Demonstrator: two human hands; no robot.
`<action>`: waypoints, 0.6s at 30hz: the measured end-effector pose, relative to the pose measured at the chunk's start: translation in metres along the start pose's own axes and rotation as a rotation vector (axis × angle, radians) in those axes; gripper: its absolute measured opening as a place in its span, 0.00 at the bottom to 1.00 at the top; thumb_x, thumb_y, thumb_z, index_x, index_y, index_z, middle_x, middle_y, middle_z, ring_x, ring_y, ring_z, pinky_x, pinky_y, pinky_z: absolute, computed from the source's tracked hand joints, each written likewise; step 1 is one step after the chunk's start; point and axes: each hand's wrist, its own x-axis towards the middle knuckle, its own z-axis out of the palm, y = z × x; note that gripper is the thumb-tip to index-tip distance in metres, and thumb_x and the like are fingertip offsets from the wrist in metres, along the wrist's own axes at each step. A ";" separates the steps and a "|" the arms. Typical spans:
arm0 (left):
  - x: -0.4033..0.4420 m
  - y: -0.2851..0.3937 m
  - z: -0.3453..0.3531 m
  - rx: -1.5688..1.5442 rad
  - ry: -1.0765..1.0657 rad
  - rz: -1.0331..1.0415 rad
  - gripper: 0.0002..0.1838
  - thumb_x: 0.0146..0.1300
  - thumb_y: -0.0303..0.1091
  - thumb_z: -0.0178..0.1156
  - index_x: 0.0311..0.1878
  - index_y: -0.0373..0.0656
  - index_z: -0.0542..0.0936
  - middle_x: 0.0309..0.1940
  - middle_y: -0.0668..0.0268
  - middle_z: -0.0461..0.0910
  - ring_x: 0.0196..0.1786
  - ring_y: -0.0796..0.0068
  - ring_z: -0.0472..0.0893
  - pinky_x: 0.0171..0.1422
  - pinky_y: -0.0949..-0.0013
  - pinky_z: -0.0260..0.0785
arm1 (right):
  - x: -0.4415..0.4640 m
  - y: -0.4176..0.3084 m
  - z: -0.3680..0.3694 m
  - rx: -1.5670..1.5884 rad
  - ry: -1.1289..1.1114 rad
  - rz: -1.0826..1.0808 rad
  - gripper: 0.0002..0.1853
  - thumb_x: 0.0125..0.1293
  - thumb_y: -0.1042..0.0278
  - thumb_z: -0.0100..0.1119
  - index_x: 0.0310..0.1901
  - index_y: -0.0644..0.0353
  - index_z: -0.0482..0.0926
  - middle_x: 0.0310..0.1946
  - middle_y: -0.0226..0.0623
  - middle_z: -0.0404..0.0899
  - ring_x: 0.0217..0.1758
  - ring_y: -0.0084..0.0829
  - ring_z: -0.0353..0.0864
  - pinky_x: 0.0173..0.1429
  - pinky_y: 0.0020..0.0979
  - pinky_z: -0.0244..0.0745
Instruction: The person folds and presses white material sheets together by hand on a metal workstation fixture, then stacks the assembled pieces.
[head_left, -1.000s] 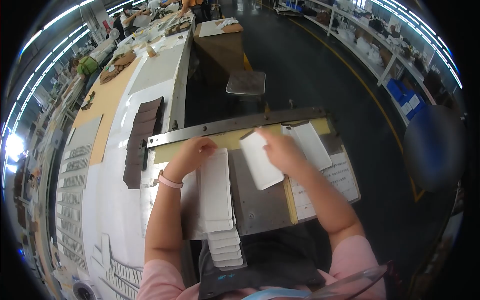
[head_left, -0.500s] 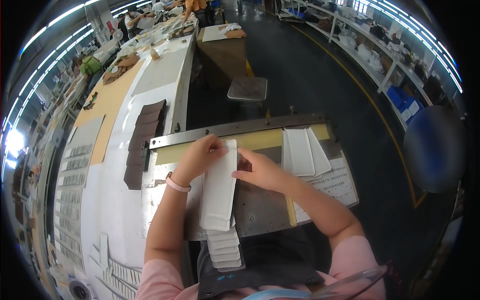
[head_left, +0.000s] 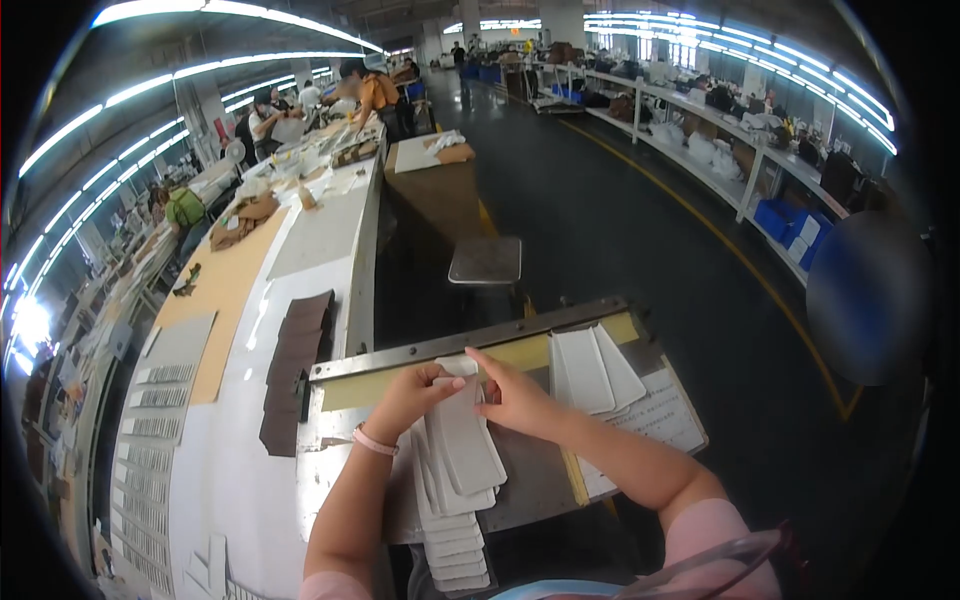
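Note:
Pale, rounded-corner white panels lie on the metal work plate (head_left: 545,455). My left hand (head_left: 415,398) pinches the upper left part of the topmost white panel (head_left: 467,445). At that panel's upper right edge is my right hand (head_left: 522,400), thumb against the edge and index finger stretched past the top; its curled fingers are partly hidden. More white panels show under the held one, fanned to its left. A stepped row of white pieces (head_left: 455,550) runs down from it towards me. To the right, several white panels (head_left: 590,372) lie overlapped on the plate.
A metal bar (head_left: 470,337) edges the plate's far side. Overlapped brown pieces (head_left: 300,370) lie on the long white table (head_left: 235,480) at left. Beyond the plate stand a stool (head_left: 486,262) and a brown box (head_left: 432,200). Shelves (head_left: 690,150) line the right; people work far left.
My view has tilted up, so plate and hands sit lower in it. A plain panel is now in my hands, where a panel with raised edges was; other panels show fanned beneath it.

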 end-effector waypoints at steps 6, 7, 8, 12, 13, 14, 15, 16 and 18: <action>-0.001 -0.012 0.000 -0.341 0.003 -0.304 0.36 0.72 0.67 0.42 0.42 0.40 0.83 0.24 0.71 0.79 0.27 0.82 0.73 0.31 0.75 0.61 | 0.004 0.016 -0.006 -0.002 -0.050 0.033 0.23 0.59 0.69 0.69 0.57 0.60 0.77 0.40 0.38 0.78 0.40 0.34 0.77 0.47 0.33 0.75; -0.005 -0.003 -0.001 -0.435 -0.035 -0.296 0.38 0.72 0.68 0.41 0.44 0.39 0.83 0.25 0.70 0.80 0.28 0.81 0.74 0.33 0.74 0.64 | 0.005 0.017 -0.008 0.015 -0.056 0.043 0.19 0.61 0.69 0.67 0.54 0.61 0.78 0.41 0.37 0.79 0.41 0.33 0.78 0.48 0.32 0.75; -0.007 0.002 -0.001 -0.529 -0.075 -0.289 0.39 0.72 0.68 0.40 0.45 0.38 0.84 0.26 0.69 0.81 0.30 0.79 0.75 0.35 0.72 0.66 | 0.004 0.017 -0.012 0.282 -0.061 0.097 0.17 0.64 0.69 0.65 0.54 0.60 0.78 0.42 0.35 0.80 0.42 0.30 0.79 0.48 0.31 0.75; -0.003 -0.001 0.000 -0.155 -0.291 -0.151 0.31 0.72 0.62 0.48 0.49 0.40 0.84 0.35 0.66 0.84 0.38 0.76 0.78 0.46 0.66 0.70 | 0.018 0.005 -0.048 0.812 0.071 0.219 0.15 0.74 0.72 0.50 0.60 0.59 0.74 0.44 0.29 0.82 0.44 0.20 0.81 0.47 0.28 0.78; -0.005 0.003 -0.002 0.128 -0.305 -0.092 0.29 0.72 0.60 0.51 0.48 0.40 0.84 0.35 0.66 0.84 0.39 0.75 0.79 0.47 0.65 0.71 | 0.021 0.015 -0.051 0.674 0.117 0.249 0.16 0.73 0.72 0.51 0.61 0.59 0.73 0.43 0.32 0.82 0.43 0.23 0.82 0.46 0.29 0.78; -0.007 0.009 -0.003 0.411 -0.314 -0.030 0.26 0.71 0.57 0.54 0.48 0.41 0.84 0.36 0.65 0.84 0.40 0.74 0.80 0.49 0.65 0.72 | 0.024 0.027 -0.052 0.534 0.163 0.277 0.18 0.72 0.73 0.52 0.62 0.60 0.72 0.41 0.34 0.83 0.41 0.26 0.82 0.45 0.31 0.78; -0.006 0.015 0.000 0.444 -0.286 -0.067 0.23 0.70 0.54 0.56 0.48 0.41 0.83 0.37 0.66 0.84 0.40 0.74 0.80 0.50 0.67 0.72 | 0.026 0.032 -0.049 0.353 0.163 0.284 0.19 0.70 0.72 0.54 0.62 0.60 0.71 0.42 0.36 0.82 0.43 0.29 0.82 0.46 0.32 0.78; -0.005 0.022 0.006 0.477 -0.260 -0.106 0.20 0.69 0.50 0.59 0.48 0.42 0.83 0.37 0.67 0.84 0.41 0.73 0.81 0.51 0.68 0.72 | 0.026 0.036 -0.043 0.175 0.164 0.292 0.21 0.69 0.72 0.56 0.63 0.61 0.71 0.44 0.38 0.82 0.44 0.32 0.82 0.48 0.34 0.77; -0.007 0.031 0.019 0.586 -0.117 -0.002 0.17 0.67 0.46 0.62 0.49 0.43 0.83 0.40 0.67 0.85 0.44 0.71 0.83 0.53 0.70 0.72 | 0.024 0.038 -0.030 -0.247 0.206 0.185 0.24 0.65 0.71 0.60 0.63 0.61 0.71 0.47 0.41 0.81 0.49 0.37 0.80 0.51 0.37 0.76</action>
